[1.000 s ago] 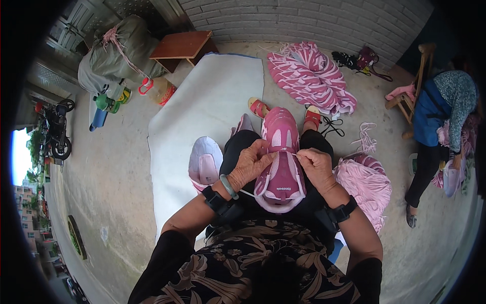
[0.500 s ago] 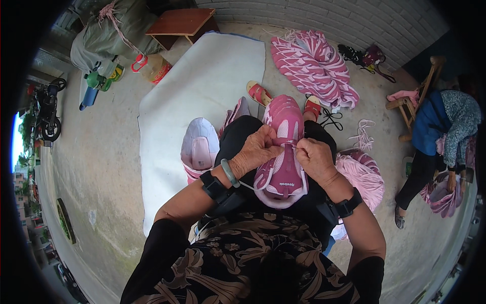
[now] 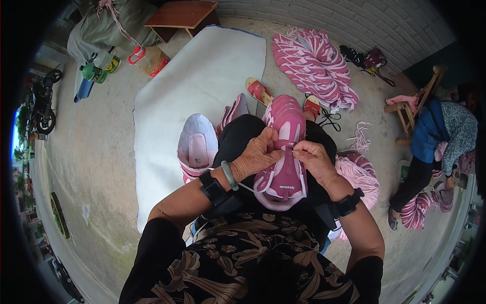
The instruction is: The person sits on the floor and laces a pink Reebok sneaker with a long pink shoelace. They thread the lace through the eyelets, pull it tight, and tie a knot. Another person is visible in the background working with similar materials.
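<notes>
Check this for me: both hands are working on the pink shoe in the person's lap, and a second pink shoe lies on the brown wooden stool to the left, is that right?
Not quite. The second pink shoe lies on the white mat, not on the stool, as the head view shows. The left hand and right hand are indeed on the pink shoe in the lap.

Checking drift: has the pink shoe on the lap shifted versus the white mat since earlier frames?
No. The pink shoe stays on the lap, just right of the white mat, both hands at its laces.
</notes>
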### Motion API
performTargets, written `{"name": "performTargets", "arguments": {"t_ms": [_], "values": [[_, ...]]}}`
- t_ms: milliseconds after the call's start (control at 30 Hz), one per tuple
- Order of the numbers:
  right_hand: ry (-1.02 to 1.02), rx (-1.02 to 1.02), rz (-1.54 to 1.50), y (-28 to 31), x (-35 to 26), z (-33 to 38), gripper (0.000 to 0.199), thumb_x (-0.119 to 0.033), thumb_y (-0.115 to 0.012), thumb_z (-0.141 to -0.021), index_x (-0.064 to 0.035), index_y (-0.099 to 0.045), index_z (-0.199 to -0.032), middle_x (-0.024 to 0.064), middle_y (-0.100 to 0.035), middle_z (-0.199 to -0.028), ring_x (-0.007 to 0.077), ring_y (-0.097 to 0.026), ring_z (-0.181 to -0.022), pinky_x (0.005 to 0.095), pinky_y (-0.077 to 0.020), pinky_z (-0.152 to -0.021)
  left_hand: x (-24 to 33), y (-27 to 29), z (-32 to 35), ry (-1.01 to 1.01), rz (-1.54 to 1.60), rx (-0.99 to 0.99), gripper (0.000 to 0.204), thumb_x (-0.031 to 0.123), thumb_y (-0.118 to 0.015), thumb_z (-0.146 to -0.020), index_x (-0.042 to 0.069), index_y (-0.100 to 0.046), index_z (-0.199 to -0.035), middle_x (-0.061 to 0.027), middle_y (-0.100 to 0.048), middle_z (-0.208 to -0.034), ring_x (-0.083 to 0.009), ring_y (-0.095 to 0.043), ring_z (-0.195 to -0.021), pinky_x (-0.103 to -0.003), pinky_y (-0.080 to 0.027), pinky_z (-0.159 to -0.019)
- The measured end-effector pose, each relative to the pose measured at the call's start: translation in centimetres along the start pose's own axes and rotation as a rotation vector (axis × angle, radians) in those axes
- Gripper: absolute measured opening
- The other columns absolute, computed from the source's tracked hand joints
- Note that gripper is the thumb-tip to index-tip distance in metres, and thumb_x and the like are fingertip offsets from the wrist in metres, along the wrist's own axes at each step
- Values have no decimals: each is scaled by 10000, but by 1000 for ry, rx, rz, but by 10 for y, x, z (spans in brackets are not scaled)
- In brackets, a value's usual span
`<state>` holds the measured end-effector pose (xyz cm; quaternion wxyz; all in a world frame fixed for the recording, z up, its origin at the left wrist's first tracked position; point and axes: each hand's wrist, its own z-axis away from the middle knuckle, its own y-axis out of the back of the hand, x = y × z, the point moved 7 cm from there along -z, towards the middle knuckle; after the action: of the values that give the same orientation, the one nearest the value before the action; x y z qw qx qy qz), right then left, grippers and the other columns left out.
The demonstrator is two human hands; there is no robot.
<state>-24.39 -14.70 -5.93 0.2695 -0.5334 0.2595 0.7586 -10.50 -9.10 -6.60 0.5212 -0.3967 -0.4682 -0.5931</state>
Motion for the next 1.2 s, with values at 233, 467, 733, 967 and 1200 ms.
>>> {"name": "performTargets", "arguments": {"t_ms": [233, 467, 733, 967, 1200], "values": [[401, 288, 397, -4, -22, 10, 85, -13, -589, -772, -38, -524, -821, 115, -560, -701, 293, -568, -615, 327, -457, -582, -7, 4, -4, -7, 47, 16, 297, 4, -662, -759, 90, -436, -932, 48, -431, -652, -34, -408, -590, -189, -352, -529], [150, 255, 206, 7, 10, 14, 131, 13, -601, -756, -47, -508, -827, 93, -540, -669, 221, -530, -555, 276, -430, -533, -5, 1, -23, 110, 95, -56, 299, 4, -688, -736, 97, -448, -888, 35, -469, -658, -32, -450, -564, -187, -373, -457], [378, 402, 427, 3, -10, 13, 96, 28, -548, -756, -39, -481, -767, 121, -532, -669, 288, -545, -606, 345, -435, -556, 5, -2, -15, 248, 67, -88, 319, 6, -676, -734, 96, -427, -913, 27, -454, -635, -39, -440, -512, -189, -346, -369], [340, 430, 416, -1, -7, 6, 58, -13, -558, -773, -37, -505, -776, 134, -552, -696, 313, -554, -670, 373, -436, -600, 22, -3, -10, -178, -235, -18, 289, 6, -643, -759, 58, -466, -981, -20, -436, -637, -93, -469, -554, -243, -425, -511], [232, 188, 434, -8, -8, -8, 32, -35, -537, -789, -14, -523, -769, 178, -557, -708, 350, -564, -678, 394, -431, -611, 41, -5, 12, -545, -438, 83, 216, 82, -622, -783, 32, -587, -989, -160, -591, -860, -360, -586, -788, -395, -497, -677]]}}
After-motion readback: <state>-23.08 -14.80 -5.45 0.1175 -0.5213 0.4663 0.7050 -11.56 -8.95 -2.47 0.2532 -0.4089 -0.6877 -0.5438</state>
